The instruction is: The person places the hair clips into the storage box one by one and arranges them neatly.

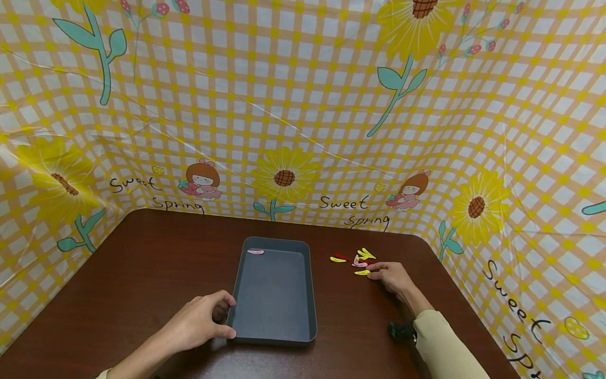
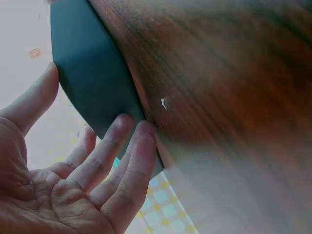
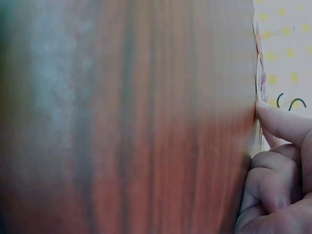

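Observation:
A dark grey rectangular tray point(image 1: 272, 295) lies on the table, with a pink petal-shaped piece point(image 1: 255, 251) in its far left corner. At the tray's near left side my left hand point(image 1: 201, 321) rests its thumb and fingers on the wall. In the left wrist view the fingertips point(image 2: 122, 122) press the outer wall, while the thumb touches the rim. Right of the tray, my right hand point(image 1: 390, 276) pinches the end of a slim yellow petal-shaped piece point(image 1: 362, 272) between thumb and index finger. Its other fingers are curled in the right wrist view.
Just beyond the right hand lie several small yellow, pink and red pieces point(image 1: 360, 258), some overlapping. A black object point(image 1: 401, 330) shows beneath the right wrist. The brown table point(image 1: 142, 263) is bordered by hanging checked cloth point(image 1: 303, 121) at the back and sides.

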`<state>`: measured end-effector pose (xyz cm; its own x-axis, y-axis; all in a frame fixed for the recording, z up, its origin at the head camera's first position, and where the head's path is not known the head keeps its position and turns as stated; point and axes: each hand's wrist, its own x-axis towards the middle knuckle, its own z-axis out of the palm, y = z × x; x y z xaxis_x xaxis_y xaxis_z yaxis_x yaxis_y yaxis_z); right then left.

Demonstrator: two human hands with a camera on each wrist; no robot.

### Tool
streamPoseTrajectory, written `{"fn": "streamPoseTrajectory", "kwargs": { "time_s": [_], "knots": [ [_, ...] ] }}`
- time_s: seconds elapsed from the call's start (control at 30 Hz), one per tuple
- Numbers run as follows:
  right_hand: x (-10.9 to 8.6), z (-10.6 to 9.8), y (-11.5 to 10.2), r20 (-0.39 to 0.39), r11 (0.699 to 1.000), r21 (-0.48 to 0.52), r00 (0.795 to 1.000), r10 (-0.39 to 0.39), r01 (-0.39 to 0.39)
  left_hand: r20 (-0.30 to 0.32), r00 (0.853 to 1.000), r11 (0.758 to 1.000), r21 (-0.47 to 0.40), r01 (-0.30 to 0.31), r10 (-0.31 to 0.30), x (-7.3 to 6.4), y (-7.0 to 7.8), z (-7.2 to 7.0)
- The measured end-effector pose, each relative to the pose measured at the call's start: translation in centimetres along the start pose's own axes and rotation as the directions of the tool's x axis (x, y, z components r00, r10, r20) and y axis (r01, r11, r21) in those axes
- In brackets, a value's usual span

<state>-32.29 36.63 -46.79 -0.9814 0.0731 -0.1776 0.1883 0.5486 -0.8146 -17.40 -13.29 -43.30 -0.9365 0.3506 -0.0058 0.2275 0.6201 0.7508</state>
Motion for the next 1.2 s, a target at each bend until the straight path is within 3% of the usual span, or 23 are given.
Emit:
{"fn": "streamPoseTrajectory", "kwargs": {
  "time_s": [0.5,1.2],
  "knots": [
    [0.03,0.09,-0.03,-0.01,1.0,-0.03,1.0,0.0,0.0,0.016,1.0,1.0,0.004,0.005,-0.005,0.2,-0.03,-0.12],
    [-0.38,-0.22,-0.31,0.032,0.999,0.013,0.999,-0.033,0.033,0.013,1.0,1.0,0.017,0.008,-0.009,0.21,0.02,-0.09]
  ]
}}
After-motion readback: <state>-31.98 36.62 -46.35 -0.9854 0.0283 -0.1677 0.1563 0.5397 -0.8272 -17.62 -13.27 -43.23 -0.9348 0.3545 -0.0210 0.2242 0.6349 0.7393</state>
